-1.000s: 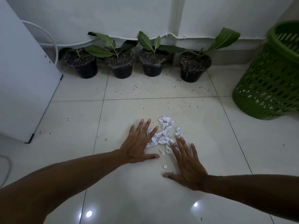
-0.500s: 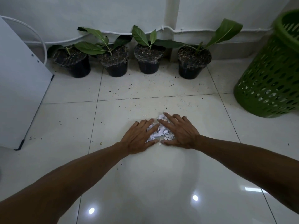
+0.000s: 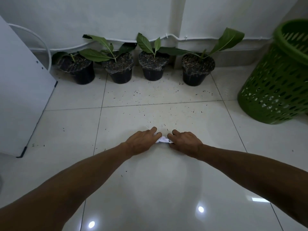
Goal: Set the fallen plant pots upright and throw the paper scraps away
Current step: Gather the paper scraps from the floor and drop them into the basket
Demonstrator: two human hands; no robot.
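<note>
Several black plant pots stand upright in a row along the far wall: one at the left point(image 3: 78, 70), two in the middle point(image 3: 120, 70) point(image 3: 153, 68), one at the right point(image 3: 197, 70), each with green leaves. On the tiled floor, my left hand point(image 3: 142, 141) and my right hand point(image 3: 184, 141) are cupped together around a bunch of white paper scraps point(image 3: 163, 140). Only a small part of the paper shows between the hands; the rest is hidden under my fingers.
A green perforated plastic basket point(image 3: 276, 84) stands at the right edge. A white panel point(image 3: 20, 90) leans at the left. Soil specks point(image 3: 158, 94) are scattered on the floor in front of the pots. A white cable point(image 3: 100, 43) runs along the wall.
My hands went from flat on either side of the spread scraps to pressed together, sweeping the paper into a tight bunch between them. The view also shifted slightly.
</note>
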